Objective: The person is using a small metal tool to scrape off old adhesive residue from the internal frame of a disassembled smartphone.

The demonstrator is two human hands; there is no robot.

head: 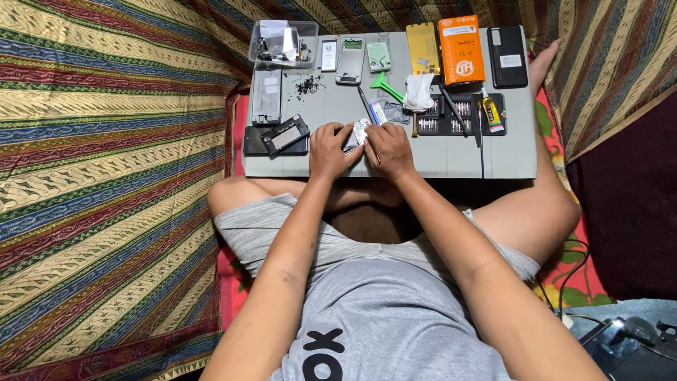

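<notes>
Head view looks down on a grey rectangular work surface (458, 155) resting over the person's crossed legs, and both hands meet at its near edge, a little left of the middle. The left hand (331, 150) lies with fingers curled down over a small pale, flat phone part (358, 132), pressing it to the surface, while the right hand (388, 149) touches the same part from the other side, fingertips pinched together on it; most of the part is hidden, only a whitish patterned edge peeking out between the hands. Just left of the left hand sits a dark rectangular phone frame (285, 135). Beyond the hands lie a green plastic pry tool (384, 85), a crumpled white cloth (420, 92), a black tray of screwdriver bits (455, 116) and a small yellow-labelled glue tube (492, 113). Along the far edge stand an orange box (461, 49) and a clear plastic tub (282, 42) at the far left corner.
</notes>
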